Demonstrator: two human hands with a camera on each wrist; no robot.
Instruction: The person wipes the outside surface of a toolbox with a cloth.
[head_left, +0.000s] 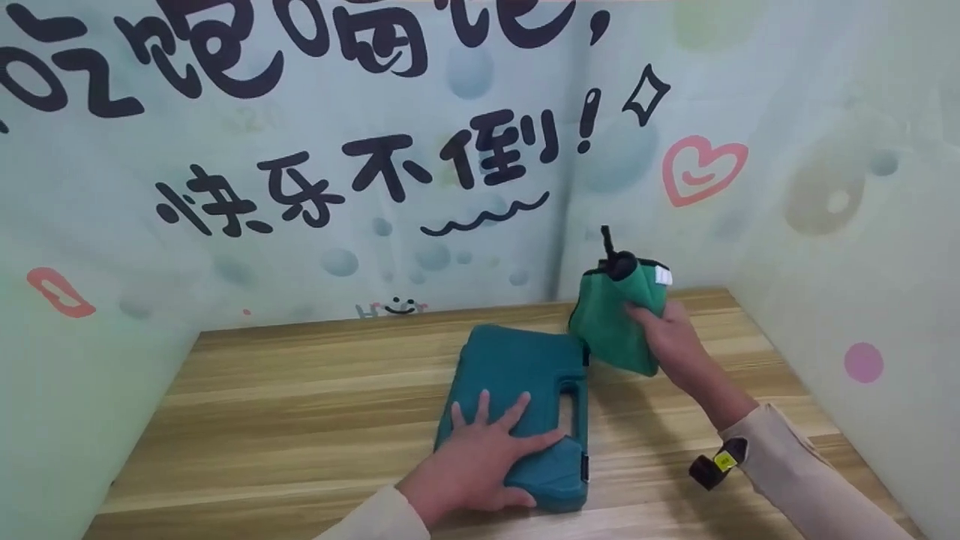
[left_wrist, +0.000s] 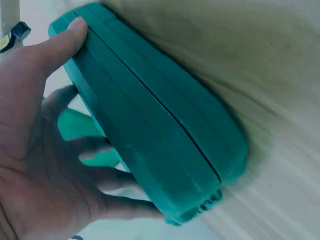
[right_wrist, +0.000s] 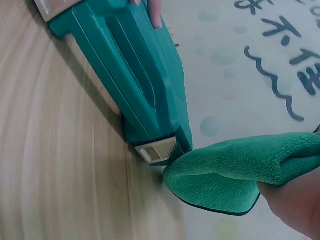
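Observation:
A teal plastic tool case (head_left: 517,356) lies flat on the wooden table, its handle cutout on the right side. My left hand (head_left: 476,461) rests on the lid with fingers spread; in the left wrist view the thumb (left_wrist: 75,35) reaches over the case's near side. Beyond the case's far right corner, my right hand (head_left: 675,341) grips a green plush cloth (head_left: 619,322) with black edging and a white tag. The cloth's lower end is right at the corner latch (right_wrist: 160,150) in the right wrist view. A black bit sticks up from the cloth's top.
The wooden tabletop (head_left: 300,420) extends left of the case and meets a printed backdrop (head_left: 480,262) at the back. Side walls (head_left: 825,300) rise at both edges. A black wrist-worn device (head_left: 716,463) hangs at my right cuff.

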